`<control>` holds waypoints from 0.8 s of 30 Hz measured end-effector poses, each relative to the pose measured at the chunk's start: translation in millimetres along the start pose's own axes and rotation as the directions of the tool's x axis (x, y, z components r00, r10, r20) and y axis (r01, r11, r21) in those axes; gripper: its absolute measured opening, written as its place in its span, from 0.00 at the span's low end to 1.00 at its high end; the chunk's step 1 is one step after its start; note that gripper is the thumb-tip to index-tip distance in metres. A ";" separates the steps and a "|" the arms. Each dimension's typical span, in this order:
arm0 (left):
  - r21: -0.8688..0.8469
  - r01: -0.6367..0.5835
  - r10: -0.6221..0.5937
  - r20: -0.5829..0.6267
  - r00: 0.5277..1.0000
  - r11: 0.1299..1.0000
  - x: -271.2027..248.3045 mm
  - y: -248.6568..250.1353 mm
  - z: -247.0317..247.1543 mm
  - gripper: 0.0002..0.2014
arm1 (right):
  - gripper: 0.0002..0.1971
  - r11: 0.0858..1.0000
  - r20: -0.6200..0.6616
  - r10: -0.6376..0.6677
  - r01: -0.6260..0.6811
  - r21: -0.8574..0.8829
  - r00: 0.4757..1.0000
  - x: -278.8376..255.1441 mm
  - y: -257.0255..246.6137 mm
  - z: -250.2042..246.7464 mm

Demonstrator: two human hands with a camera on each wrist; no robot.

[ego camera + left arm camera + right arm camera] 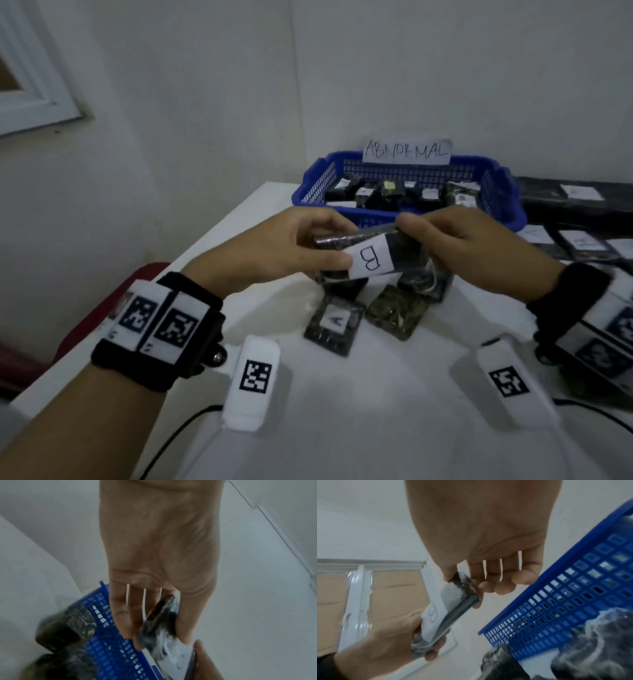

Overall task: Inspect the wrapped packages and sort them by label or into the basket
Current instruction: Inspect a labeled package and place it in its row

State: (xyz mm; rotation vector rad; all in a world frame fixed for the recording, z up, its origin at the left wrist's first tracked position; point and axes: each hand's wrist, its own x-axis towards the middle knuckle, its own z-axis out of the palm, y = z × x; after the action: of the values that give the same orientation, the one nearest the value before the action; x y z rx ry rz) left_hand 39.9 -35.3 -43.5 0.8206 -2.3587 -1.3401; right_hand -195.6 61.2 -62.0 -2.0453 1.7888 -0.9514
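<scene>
Both hands hold one flat dark wrapped package [404, 250] above the white table [342, 411]; its white label reads "B" [370, 260]. My left hand [308, 246] pinches its left end between thumb and fingers, and my right hand [445, 236] pinches its right end. The left wrist view shows the package [159, 626] edge-on between my left fingers [123, 615]. The right wrist view shows the package [453, 601] and the B label [433, 614]. Behind it stands the blue basket [311, 185] marked "ABNORMAL", with several dark packages inside.
On the table below the hands lie a package labelled "A" [334, 323], an unlabelled package [395, 315] and more dark ones under the held one. Labelled packages [579, 241] lie at the right on a dark surface. A cable [178, 431] runs near the front.
</scene>
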 end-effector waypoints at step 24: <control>-0.295 -0.620 0.549 -0.294 0.783 0.727 88.1 90.1 75.1 0.06 | 0.13 0.889 -0.471 0.110 0.126 0.441 0.876 -43.9 -6.1 -90.8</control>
State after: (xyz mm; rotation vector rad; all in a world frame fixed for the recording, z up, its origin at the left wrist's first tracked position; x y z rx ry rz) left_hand -98.2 -2.2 -6.6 0.0471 -1.8713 -1.2889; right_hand -248.5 124.2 -3.5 -1.5990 1.5392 -1.8240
